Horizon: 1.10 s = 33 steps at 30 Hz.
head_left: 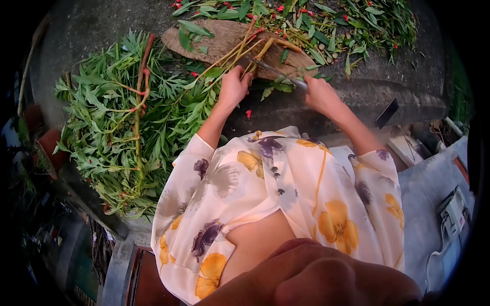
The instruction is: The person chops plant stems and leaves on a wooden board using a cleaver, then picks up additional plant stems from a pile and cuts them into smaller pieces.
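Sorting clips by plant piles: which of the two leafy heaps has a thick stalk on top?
The heap beside the left hand: a thick stalk, reddish at its far end, lies over its leaves. The other heap, beyond the wooden board, shows none.

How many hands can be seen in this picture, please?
2. The left hand grips plant stems at the near edge of the wooden board; the right hand holds a knife. No other hand shows.
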{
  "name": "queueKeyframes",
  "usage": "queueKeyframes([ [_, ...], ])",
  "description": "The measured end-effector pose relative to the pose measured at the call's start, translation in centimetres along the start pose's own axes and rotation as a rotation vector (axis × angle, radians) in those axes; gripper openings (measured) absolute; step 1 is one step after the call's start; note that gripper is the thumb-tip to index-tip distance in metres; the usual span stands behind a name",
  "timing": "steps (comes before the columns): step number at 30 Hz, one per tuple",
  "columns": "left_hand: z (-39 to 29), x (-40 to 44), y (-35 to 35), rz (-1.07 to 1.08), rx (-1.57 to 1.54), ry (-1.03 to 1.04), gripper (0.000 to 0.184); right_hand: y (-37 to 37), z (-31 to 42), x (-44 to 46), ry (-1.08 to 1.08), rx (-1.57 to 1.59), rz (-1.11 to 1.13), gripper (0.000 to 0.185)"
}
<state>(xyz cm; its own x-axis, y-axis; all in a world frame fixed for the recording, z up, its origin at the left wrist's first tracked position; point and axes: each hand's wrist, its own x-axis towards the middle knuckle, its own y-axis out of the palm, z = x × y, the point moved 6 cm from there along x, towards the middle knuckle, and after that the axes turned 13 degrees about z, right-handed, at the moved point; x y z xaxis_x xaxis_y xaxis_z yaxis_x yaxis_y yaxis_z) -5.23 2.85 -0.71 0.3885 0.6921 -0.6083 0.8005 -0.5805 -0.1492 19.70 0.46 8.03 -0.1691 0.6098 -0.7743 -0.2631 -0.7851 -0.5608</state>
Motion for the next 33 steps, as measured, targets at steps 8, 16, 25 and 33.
queueKeyframes([
  [8,-0.2,-2.7,0.9,-0.212,0.707,0.067,0.027,-1.5,1.8,0.9,0.005,-0.012,0.068,0.03],
  [16,1.0,-1.3,1.6,-0.173,0.802,0.128,0.008,-1.2,2.4,4.1,0.023,-0.01,0.141,0.028],
  [25,0.7,-2.9,0.1,-0.105,0.44,0.162,0.028,1.2,-1.3,3.0,-0.1,0.309,-0.039,0.025],
  [33,-0.6,-1.9,-0.2,0.009,0.259,0.177,0.023,2.4,-1.7,-1.8,-0.095,0.522,-0.184,0.025],
])
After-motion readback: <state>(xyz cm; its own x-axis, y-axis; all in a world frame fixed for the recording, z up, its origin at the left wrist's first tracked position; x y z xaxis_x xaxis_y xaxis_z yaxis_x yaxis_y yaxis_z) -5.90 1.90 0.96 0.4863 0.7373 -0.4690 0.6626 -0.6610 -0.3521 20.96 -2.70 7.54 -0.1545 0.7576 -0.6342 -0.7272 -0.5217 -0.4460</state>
